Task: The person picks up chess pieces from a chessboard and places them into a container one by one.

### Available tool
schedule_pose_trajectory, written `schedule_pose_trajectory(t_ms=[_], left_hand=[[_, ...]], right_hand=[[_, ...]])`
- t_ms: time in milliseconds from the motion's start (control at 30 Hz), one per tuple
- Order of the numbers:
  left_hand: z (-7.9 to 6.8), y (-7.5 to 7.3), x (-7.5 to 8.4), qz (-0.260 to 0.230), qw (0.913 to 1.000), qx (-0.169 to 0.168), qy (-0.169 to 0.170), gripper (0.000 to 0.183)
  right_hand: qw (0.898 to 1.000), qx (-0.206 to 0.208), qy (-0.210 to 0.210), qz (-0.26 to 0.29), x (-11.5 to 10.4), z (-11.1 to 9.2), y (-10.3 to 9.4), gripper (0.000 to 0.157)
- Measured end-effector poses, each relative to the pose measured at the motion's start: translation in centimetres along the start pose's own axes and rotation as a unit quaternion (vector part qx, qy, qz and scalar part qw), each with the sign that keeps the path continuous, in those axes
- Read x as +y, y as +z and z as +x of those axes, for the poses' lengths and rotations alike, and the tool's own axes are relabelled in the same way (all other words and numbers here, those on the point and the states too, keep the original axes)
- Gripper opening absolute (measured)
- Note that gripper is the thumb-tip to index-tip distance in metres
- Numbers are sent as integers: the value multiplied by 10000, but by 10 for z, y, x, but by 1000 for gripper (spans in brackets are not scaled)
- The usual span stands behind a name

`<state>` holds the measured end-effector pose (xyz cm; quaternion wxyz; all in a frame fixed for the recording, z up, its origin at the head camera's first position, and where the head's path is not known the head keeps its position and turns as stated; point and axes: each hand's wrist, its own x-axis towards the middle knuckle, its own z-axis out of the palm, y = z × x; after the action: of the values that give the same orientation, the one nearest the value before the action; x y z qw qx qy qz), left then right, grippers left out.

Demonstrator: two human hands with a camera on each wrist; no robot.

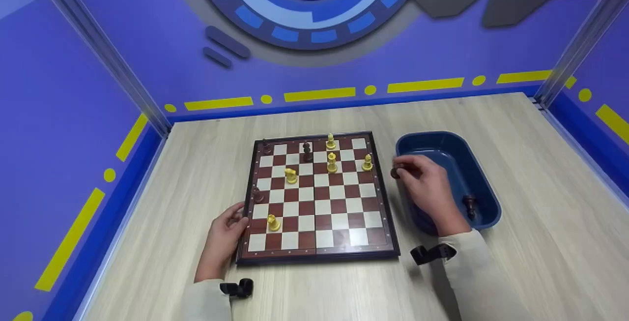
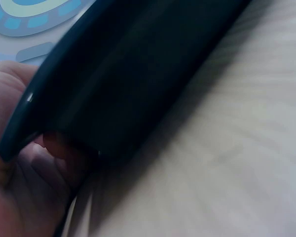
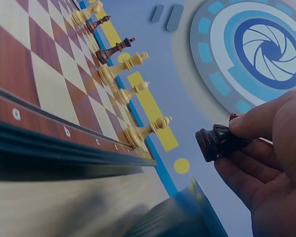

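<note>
A square, hinged-looking chessboard of brown and white squares with a dark rim [image 1: 339, 220] lies on the pale wood-grain table [image 1: 535, 203], its near edge roughly facing the person, which suits working from this side. The left hand [image 1: 223, 240] grips its rim at 8 o'clock, fingers bent about the edge, probably to steady the board. Just off the board's 2 o'clock side, the right hand [image 1: 430, 186] pinches a glossy dark chess piece [image 3: 218, 142] between thumb and fingers, the grip nearly closed. The thumb covers part of the piece's upper end, so its kind is hard to tell; the base is uncovered and points toward the board, a hold that seems to suit standing it upright. A deep navy-blue tray with rounded corners [image 1: 467, 173] sits at the board's 3 o'clock, likely so spare pieces are within easy reach; a second dark piece [image 1: 470, 206] lies tipped over between its 4 and 5 o'clock. On the board stand 3 dark pieces, among them a tall dark king [image 1: 307, 152] near 12 o'clock, and 5 ivory-yellow ones, including a knight [image 1: 291, 175] at 10 o'clock; their scattered squares suggest a chosen position rather than an opening line-up.
</note>
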<state>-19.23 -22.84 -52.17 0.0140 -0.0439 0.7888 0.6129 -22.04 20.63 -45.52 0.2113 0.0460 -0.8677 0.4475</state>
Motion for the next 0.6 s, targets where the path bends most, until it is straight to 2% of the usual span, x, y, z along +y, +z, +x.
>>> schedule_pose_trajectory(t_ms=[400, 600], left_hand=[[2, -1, 0, -13, 9999, -28, 102, 45], [2, -1, -1, 41, 9998, -4, 187, 45]], right_hand=[[9999, 111, 86, 9, 7, 0, -13, 18], [9992, 216, 203, -265, 11, 0, -17, 17]])
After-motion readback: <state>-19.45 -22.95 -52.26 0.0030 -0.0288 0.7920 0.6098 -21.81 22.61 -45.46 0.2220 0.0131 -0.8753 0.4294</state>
